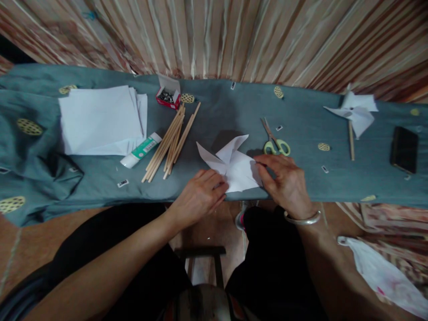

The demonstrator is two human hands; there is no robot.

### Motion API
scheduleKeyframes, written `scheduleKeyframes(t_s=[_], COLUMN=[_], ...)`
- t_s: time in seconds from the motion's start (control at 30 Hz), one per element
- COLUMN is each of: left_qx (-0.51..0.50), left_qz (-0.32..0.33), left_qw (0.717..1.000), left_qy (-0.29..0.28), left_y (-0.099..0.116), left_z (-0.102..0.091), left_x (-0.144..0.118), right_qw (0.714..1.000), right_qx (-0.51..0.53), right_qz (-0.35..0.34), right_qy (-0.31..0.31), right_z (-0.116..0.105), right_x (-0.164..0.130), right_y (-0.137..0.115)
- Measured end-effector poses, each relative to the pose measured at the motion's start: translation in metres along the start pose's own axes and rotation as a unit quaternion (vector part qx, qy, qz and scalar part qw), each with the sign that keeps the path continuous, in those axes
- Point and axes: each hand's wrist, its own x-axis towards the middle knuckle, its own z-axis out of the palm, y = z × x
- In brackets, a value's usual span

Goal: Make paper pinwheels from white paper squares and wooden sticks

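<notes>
A white paper pinwheel (241,169) lies at the table's front edge, with blades folded up on its left and top. My left hand (203,189) is closed on its lower left side, the fingertips pressed to the paper near the middle. At the right corner, my right hand (284,180), with a silver bangle at the wrist, pinches the paper between thumb and fingers. Just beyond that hand lie green-handled scissors (277,145), blades apart. Left of the pinwheel is a loose bundle of wooden sticks (170,142).
A stack of white paper (100,120) lies at the left, beside a glue tube (140,150). Behind the sticks stands an open red box (169,96) of small metal pieces. At the right are a finished pinwheel on a stick (351,129) and a black phone (404,149).
</notes>
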Motion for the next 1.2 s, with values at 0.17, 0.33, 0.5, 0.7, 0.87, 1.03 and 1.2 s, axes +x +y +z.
scheduleKeyframes(t_s=[0.17, 0.33, 0.5, 0.7, 0.87, 1.03, 1.2], left_qx=[0.025, 0.061, 0.074, 0.064, 0.068, 0.068, 0.048], left_qz=[0.008, -0.003, -0.013, 0.001, 0.006, 0.002, -0.021], left_qw=[1.000, 0.998, 0.997, 0.998, 0.998, 0.998, 0.999], left_qy=[0.012, 0.008, 0.013, 0.007, 0.000, -0.009, -0.006], left_y=[-0.006, -0.017, -0.019, -0.009, -0.008, -0.008, -0.009], left_z=[0.000, -0.004, -0.006, 0.003, 0.004, 0.003, 0.003], left_x=[-0.001, -0.006, -0.004, 0.004, 0.005, 0.004, 0.004], right_qw=[0.999, 0.999, 0.995, 0.992, 0.992, 0.991, 0.992], right_qx=[0.020, 0.024, 0.043, 0.040, 0.042, 0.060, 0.080], right_qz=[-0.027, -0.027, -0.072, -0.090, -0.091, -0.087, -0.062], right_qy=[-0.006, 0.015, -0.051, -0.080, -0.079, -0.080, -0.076], right_z=[0.001, -0.002, 0.001, 0.010, 0.012, 0.011, 0.012], right_x=[0.000, -0.001, -0.003, -0.003, -0.003, -0.002, -0.001], right_y=[-0.007, -0.008, -0.007, -0.001, 0.000, -0.001, -0.003])
